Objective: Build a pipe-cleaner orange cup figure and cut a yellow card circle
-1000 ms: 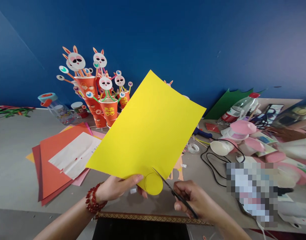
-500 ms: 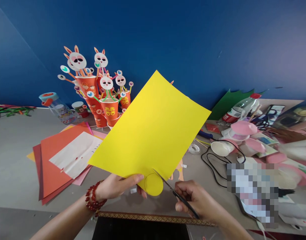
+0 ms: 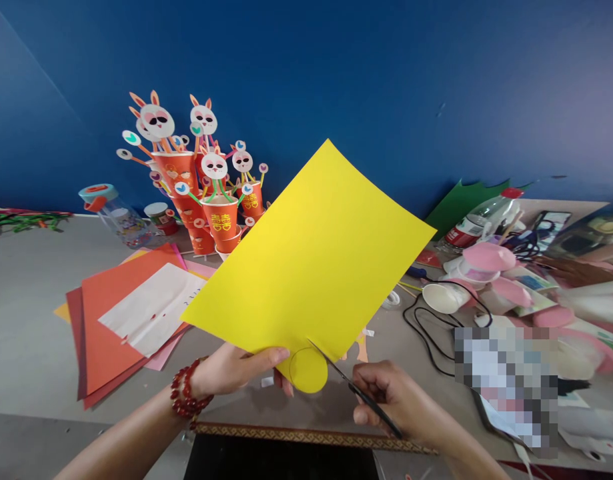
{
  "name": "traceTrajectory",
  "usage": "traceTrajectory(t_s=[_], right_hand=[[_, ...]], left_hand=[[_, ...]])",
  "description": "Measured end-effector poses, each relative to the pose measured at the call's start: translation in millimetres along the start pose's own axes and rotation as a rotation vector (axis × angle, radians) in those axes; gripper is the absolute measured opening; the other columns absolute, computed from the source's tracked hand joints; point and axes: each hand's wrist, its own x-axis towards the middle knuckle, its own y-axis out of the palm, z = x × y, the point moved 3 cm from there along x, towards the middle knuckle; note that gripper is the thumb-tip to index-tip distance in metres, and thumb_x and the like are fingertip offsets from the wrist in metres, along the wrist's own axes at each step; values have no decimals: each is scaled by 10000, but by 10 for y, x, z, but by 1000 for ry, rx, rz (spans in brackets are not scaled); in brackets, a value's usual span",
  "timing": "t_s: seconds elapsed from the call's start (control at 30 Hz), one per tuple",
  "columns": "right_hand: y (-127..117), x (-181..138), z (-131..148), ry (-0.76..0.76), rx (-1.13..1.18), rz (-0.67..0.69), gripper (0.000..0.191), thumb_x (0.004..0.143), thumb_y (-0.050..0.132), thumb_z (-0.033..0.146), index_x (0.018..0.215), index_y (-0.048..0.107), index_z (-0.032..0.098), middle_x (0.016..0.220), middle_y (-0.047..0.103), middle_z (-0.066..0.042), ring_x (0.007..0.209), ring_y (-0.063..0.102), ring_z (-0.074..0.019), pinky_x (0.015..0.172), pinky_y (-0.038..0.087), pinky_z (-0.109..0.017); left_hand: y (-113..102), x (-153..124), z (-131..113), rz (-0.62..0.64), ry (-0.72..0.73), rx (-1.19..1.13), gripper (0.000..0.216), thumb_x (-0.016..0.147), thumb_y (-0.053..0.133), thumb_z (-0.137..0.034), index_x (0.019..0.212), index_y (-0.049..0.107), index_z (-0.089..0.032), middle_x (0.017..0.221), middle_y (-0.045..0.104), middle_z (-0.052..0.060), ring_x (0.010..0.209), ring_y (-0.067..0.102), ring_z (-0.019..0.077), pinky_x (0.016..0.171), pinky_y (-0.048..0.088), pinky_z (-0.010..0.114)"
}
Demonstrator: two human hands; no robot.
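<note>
A large yellow sheet of paper [image 3: 316,247] is held tilted above the table by my left hand [image 3: 251,370], thumb on top and fingers beneath its lower edge. Near that edge a drawn circle [image 3: 309,370] shows, its lower and right outline cut free while the upper part stays joined to the sheet. My right hand [image 3: 389,397] grips black-handled scissors [image 3: 353,387], whose blades meet the paper at the circle's upper right. Red bead bracelets [image 3: 189,393] ring my left wrist.
Red paper cups [image 3: 221,220] with rabbit faces stand at the back left, near a clear bottle [image 3: 119,217]. Coloured paper sheets [image 3: 99,333] lie left. At right are a black cable [image 3: 421,333], white cups [image 3: 443,298], pink-topped pieces [image 3: 489,255] and a plastic soda bottle [image 3: 479,220].
The yellow sheet has turned slightly clockwise, its upper corners shifting right. The scissors stay at the circle's upper right, and both hands keep their hold with little movement.
</note>
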Motion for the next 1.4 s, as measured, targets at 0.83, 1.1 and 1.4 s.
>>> traceTrajectory(t_s=[0.83,1.1,1.4], right_hand=[[-62,-28,-4,-38,-76,-3,692,692,690,720,579,239,207,579,242,72,555,228,-89,496,164,-246],[-25,-35,38,9,2,10,674,677,759,629,570,240,212,568,249,75,549,223,-87,487,158,-242],[26,-7,80,10,73,19,672,650,743,680,574,261,218,542,254,80,535,216,-83,481,145,-241]], left_hand=[[-42,40,3,47,-24,6,453,992,456,-425,884,738,-87,775,770,129,714,718,200,690,578,276],[-40,50,-61,36,-32,20,462,983,467,-453,864,733,-95,746,764,119,685,713,183,670,572,263],[-14,59,-80,31,-69,-24,432,965,499,-435,887,718,-70,713,760,111,653,704,191,657,569,275]])
